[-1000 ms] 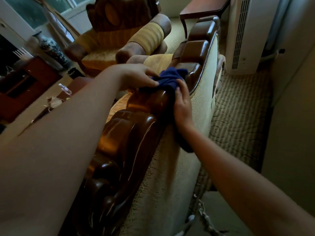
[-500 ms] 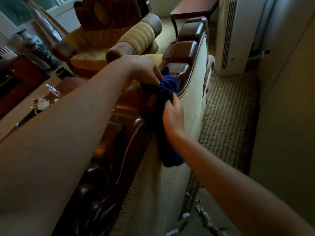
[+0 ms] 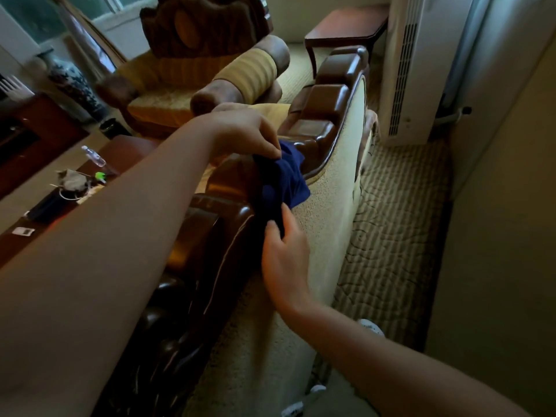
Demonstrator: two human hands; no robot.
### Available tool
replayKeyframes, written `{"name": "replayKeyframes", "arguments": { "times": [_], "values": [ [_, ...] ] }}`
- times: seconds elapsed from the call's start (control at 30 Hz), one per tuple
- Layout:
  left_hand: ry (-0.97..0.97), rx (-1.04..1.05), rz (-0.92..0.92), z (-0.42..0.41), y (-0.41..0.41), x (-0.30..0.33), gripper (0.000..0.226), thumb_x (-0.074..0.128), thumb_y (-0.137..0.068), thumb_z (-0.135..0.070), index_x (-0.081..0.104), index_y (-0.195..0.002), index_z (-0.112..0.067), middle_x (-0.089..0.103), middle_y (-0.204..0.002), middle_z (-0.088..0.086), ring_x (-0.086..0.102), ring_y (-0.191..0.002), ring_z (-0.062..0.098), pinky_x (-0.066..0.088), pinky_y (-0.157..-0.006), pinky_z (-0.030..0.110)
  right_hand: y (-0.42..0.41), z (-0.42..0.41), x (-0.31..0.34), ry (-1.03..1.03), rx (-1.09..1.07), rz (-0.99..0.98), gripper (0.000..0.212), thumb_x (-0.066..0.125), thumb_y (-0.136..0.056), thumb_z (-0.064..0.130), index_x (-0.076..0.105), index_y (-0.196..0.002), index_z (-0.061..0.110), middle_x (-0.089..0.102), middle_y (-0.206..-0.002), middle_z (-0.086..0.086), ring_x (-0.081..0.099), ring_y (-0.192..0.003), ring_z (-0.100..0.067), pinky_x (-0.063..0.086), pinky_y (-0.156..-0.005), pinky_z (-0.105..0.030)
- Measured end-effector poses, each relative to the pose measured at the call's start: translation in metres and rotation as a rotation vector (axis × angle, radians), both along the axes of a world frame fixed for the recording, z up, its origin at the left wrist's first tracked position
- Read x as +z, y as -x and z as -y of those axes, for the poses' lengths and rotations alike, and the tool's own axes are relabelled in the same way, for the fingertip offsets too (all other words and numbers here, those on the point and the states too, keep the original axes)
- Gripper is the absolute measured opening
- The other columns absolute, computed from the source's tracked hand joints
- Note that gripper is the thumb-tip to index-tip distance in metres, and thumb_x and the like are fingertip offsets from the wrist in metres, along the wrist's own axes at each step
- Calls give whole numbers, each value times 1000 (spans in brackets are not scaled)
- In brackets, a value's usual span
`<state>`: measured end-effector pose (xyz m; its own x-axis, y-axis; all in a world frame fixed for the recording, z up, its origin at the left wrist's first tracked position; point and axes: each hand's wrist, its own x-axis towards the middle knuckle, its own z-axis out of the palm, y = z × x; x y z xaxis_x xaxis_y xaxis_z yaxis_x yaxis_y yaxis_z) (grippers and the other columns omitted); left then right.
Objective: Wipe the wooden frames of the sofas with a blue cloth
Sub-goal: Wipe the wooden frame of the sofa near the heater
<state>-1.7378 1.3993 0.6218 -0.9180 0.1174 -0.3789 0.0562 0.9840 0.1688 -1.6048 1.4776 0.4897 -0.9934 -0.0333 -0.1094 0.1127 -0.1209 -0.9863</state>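
Dark blue cloth [image 3: 282, 179] bunched, draped over glossy wooden frame [image 3: 328, 94] mid-frame; left hand [image 3: 243, 133] pinches top, right hand [image 3: 285, 257] pinches bottom.

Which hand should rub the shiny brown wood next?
Probably the left hand: it pinches the dark blue cloth on top of the glossy brown wooden frame. The right hand only holds the hanging end lower down.

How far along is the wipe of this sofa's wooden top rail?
Done: cannot tell; the glossy rail shows no wiped mark. In hand: the blue cloth is draped over the carved wooden frame mid-rail; the left hand pinches its top, the right hand grips its lower end. Left: probably the far blocks toward the corner, and the armchair frame.
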Motion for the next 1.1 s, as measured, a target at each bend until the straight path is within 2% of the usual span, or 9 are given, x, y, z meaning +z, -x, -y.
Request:
{"name": "replayKeyframes", "arguments": {
  "times": [0.2, 0.33, 0.4, 0.47, 0.63, 0.7, 0.83, 0.97, 1.1],
  "values": [
    [-17, 67, 8, 17, -11, 15, 13, 62, -89, -26, 67, -101, -29, 60, -101, -6, 55, -92, 11, 44, -66, 23, 15, -6, 11, 76, -84, -255, 41, 49, -91, 18, 52, -131, 21, 67, -103, -7, 54, -76, -3, 45, -71, -23],
    [130, 204, -60, 54, -14, 19, 18, 61, -88, -10, 64, -97, -26, 61, -101, 4, 57, -87, 17, 47, -73, 31, 72, 6, 38, -563, 179, -732, 34, 50, -90, 21, 64, -121, 15, 63, -124, -3, 54, -119, -14, 33, -109, -42],
    [198, 283, 14, 74, -18, 20, 23, 57, -91, -9, 63, -112, -17, 59, -109, 4, 55, -91, 17, 45, -80, 32, 97, 8, 53, -930, 398, -832, 33, 45, -94, 30, 61, -122, 26, 59, -129, 5, 49, -124, -13, 17, -112, -41],
    [155, 363, 115, 90, -24, 19, 24, 54, -94, -11, 62, -116, -16, 58, -109, 3, 55, -94, 16, 44, -87, 35, 120, 11, 68, -1079, 590, -792, 32, 39, -97, 34, 59, -122, 33, 60, -125, 6, 52, -117, -16, 24, -104, -35],
    [17, 508, 316, 107, -27, 7, 22, 48, -99, -18, 64, -114, -16, 65, -112, -3, 58, -109, 16, 44, -94, 40, 160, 52, 86, -1188, 866, -621, 32, 38, -96, 39, 64, -99, 21, 62, -111, -5, 56, -97, -22, 41, -83, -32],
    [-6, 552, 371, 112, -28, 5, 22, 45, -100, -16, 64, -112, -15, 67, -108, -3, 60, -106, 15, 46, -92, 40, 155, 77, 89, -1249, 1034, -599, 39, 39, -97, 40, 60, -117, 14, 57, -109, -5, 55, -102, -23, 40, -84, -31],
    [-8, 671, 388, 131, -34, 4, 22, 46, -97, -7, 64, -92, -18, 63, -88, -1, 60, -81, 11, 52, -77, 36, 119, 106, 93, -1011, 1372, -601, 42, 40, -99, 32, 47, -132, 8, 53, -127, -10, 51, -116, -23, 37, -86, -28],
    [-20, 848, 377, 138, -50, 14, 15, 53, -96, -17, 68, -98, -22, 64, -102, 0, 60, -87, 12, 54, -75, 33, 99, 134, 98, -916, 1595, -670, 28, 40, -100, 28, 58, -104, 6, 57, -108, -6, 54, -84, -12, 36, -72, -20],
    [-60, 996, 408, 127, -66, 18, 21, 49, -99, -19, 64, -111, -14, 66, -92, -1, 61, -83, 14, 49, -78, 35, 122, 125, 92, -1091, 1665, -800, 43, 30, -102, 26, 44, -135, 2, 46, -138, -18, 47, -123, -29, 36, -95, -29]
  ]
}}
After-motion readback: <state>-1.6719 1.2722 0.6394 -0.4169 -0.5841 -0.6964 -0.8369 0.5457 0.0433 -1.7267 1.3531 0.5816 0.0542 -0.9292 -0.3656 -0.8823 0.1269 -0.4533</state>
